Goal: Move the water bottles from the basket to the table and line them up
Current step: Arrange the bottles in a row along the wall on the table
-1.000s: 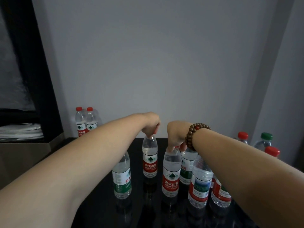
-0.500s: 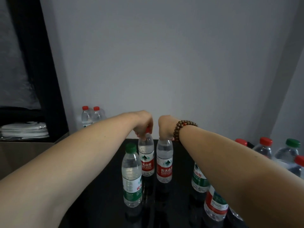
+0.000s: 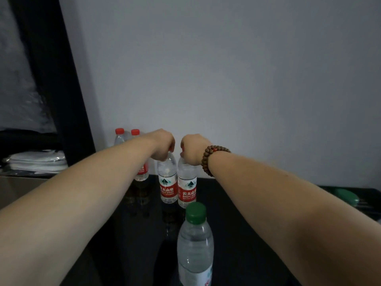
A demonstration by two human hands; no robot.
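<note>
Two red-labelled water bottles stand side by side on the black table (image 3: 247,203) near its far edge. My left hand (image 3: 164,146) grips the cap of the left bottle (image 3: 168,182). My right hand (image 3: 190,149), with a bead bracelet on its wrist, grips the cap of the right bottle (image 3: 187,186). Both bottles are upright and almost touch each other. A green-capped bottle (image 3: 194,244) stands closer to me. Two more red-capped bottles (image 3: 126,135) stand by the wall at the far left, partly behind my left forearm. No basket is in view.
A grey wall rises just behind the table. A dark frame (image 3: 61,89) and folded white cloth (image 3: 37,162) lie to the left. A green object (image 3: 346,196) sits at the table's right edge.
Both hands have carried their bottles further left and back, towards the two bottles by the wall. The view turned left, so the bottles on the right dropped out of sight.
</note>
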